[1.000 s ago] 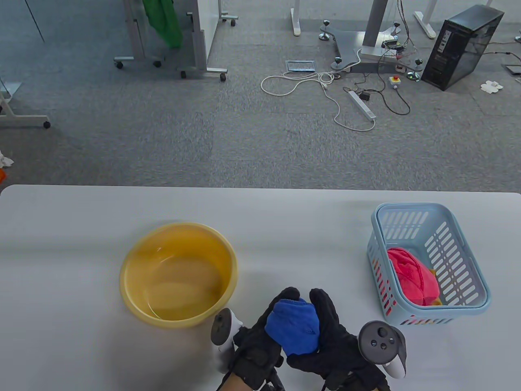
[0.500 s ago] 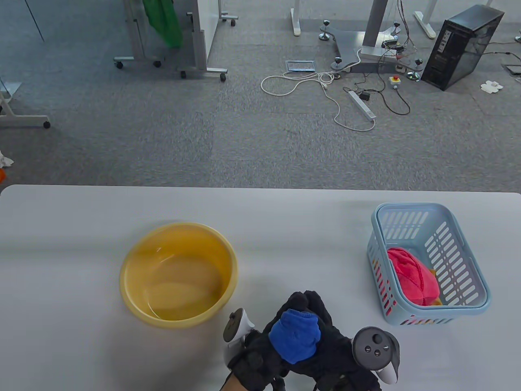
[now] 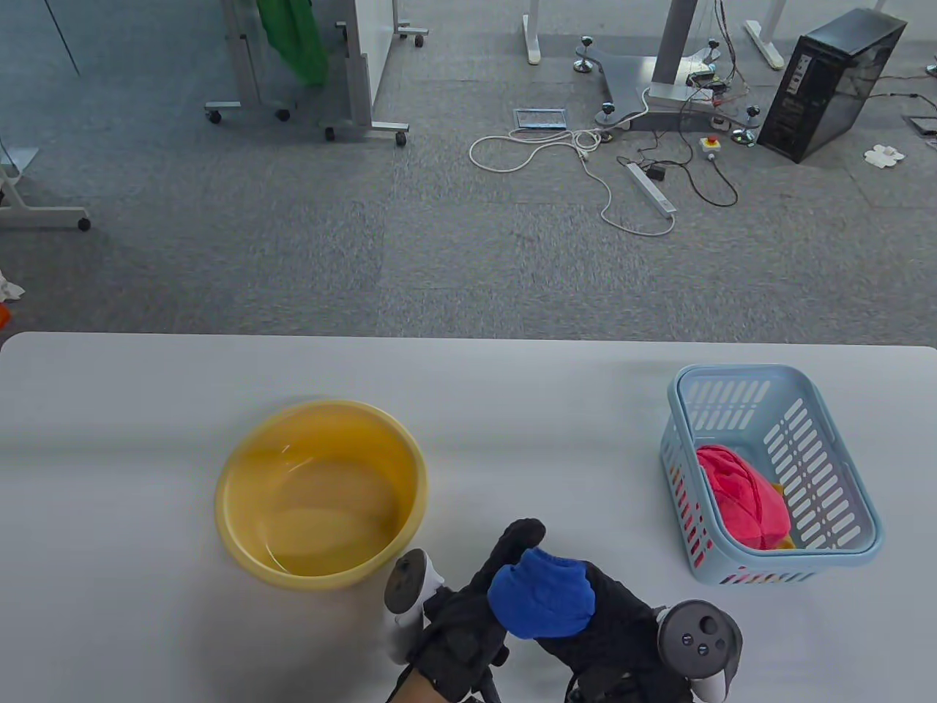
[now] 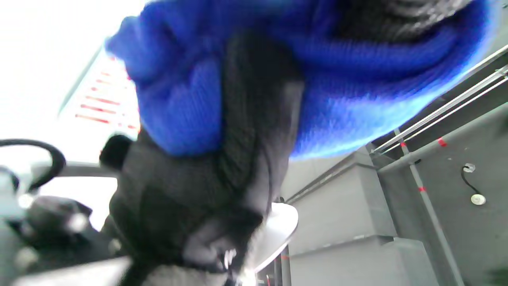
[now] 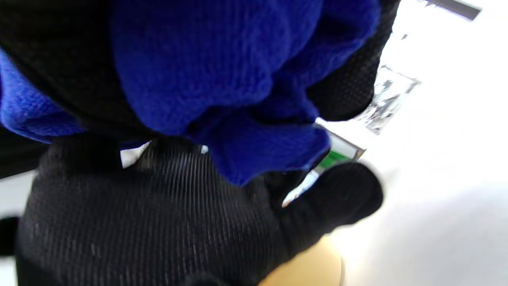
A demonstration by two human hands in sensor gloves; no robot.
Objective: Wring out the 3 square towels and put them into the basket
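One blue towel (image 3: 542,602), a bunched knitted cloth, is held above the near edge of the surface (image 3: 132,410), between the yellow basin (image 3: 241,469) and the basket (image 3: 842,469). The left hand (image 3: 468,622) and right hand (image 3: 615,637), both in black ribbed gloves, have their fingers (image 4: 254,119) clamped around it. The slotted, pale blue plastic basket holds a crumpled pink towel (image 3: 743,494) over a partly hidden orange one (image 3: 785,542). The round basin holds shallow water.

Both hands (image 3: 545,622) twisted the blue towel (image 3: 542,602) (right grip (image 3: 622,630) rolled lower)
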